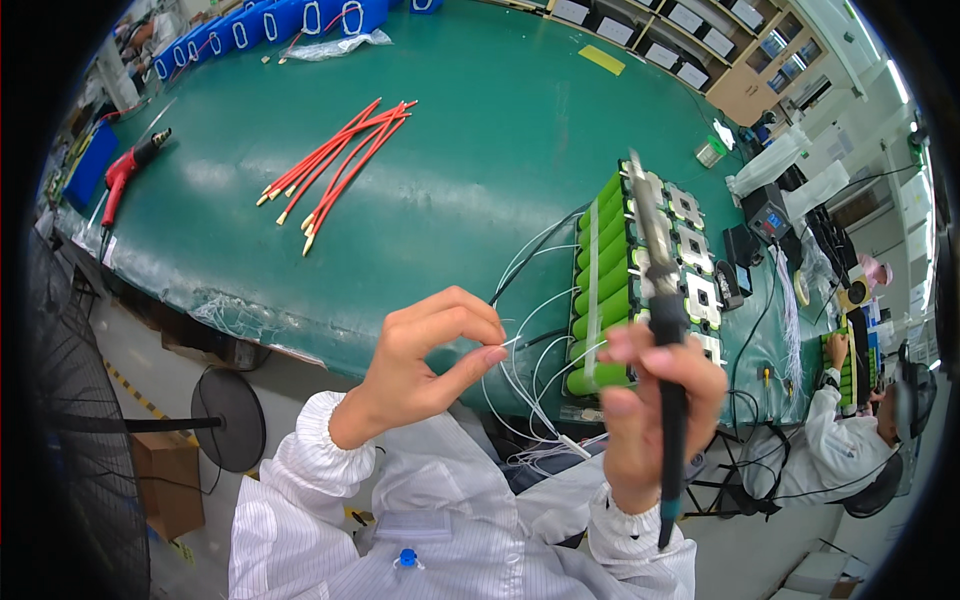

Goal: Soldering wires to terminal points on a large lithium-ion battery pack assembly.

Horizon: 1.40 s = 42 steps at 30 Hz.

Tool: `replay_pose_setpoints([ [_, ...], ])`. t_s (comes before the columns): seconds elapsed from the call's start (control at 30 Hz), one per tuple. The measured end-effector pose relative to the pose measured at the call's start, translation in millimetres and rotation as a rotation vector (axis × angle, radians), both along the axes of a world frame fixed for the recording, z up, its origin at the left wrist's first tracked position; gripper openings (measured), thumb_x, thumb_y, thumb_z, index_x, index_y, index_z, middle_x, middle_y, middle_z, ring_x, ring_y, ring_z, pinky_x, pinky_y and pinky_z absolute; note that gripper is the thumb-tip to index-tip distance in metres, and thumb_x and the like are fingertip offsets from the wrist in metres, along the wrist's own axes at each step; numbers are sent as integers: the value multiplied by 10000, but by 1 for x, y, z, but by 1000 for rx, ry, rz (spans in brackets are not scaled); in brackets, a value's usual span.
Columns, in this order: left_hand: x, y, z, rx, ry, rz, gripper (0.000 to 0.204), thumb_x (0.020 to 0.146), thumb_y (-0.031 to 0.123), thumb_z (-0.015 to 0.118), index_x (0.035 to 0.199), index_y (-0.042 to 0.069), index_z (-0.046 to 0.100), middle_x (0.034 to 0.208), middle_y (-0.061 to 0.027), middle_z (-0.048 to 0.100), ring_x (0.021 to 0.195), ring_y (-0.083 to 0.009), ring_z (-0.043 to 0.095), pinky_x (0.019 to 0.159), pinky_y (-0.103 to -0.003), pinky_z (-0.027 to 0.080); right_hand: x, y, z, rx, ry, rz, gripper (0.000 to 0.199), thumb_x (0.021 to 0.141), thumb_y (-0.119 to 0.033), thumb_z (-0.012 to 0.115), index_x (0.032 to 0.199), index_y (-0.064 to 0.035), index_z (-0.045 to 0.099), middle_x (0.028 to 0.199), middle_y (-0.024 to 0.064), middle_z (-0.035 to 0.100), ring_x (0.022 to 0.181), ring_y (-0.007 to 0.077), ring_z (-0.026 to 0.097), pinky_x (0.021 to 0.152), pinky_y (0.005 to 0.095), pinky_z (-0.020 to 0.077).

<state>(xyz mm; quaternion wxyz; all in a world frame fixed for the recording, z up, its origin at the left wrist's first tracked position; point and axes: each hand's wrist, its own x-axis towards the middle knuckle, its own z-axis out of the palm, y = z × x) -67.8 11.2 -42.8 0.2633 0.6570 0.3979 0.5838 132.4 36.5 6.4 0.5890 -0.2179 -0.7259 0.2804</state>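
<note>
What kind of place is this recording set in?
Likely a battery-pack assembly workshop: a green cell pack lies on a green workbench, the right hand grips a soldering iron, and red wires lie nearby.

Battery pack (640,280) sits on the table (480,130) at the right, cable bundle (335,165) left of it, heat gun (130,170) way off at the left edge.
</note>
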Motion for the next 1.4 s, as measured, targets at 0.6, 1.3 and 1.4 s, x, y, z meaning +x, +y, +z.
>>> replay_pose_setpoints([
  [0.6, -3, 10, -11, 48, -103, -81, 41, 685, -43, 593, 701, -15, 568, 731, -112, 607, 708, -207, 601, 741, -349, 531, 31, -46, -16, -509, 105, 52, 411, 921, -395, 558, 960, 4, 471, 580, 153, 566, 506, 232, 591, 525, 362, 531],
  [1.3, 9, 9, 0, 31, -139, -127, 26, 765, -22, 551, 749, -10, 534, 714, -91, 588, 673, -192, 573, 821, -415, 523, 39, -47, -22, -483, 254, 95, 303, 920, -306, 562, 927, -8, 504, 623, 134, 559, 525, 223, 600, 525, 355, 533],
  [1.4, 10, 11, -1, 41, -149, -139, 25, 758, -20, 545, 744, -10, 528, 699, -82, 566, 660, -182, 554, 826, -419, 522, 39, -43, -24, -438, 223, 110, 282, 912, -278, 566, 887, -1, 519, 621, 119, 577, 523, 226, 613, 525, 348, 532],
])
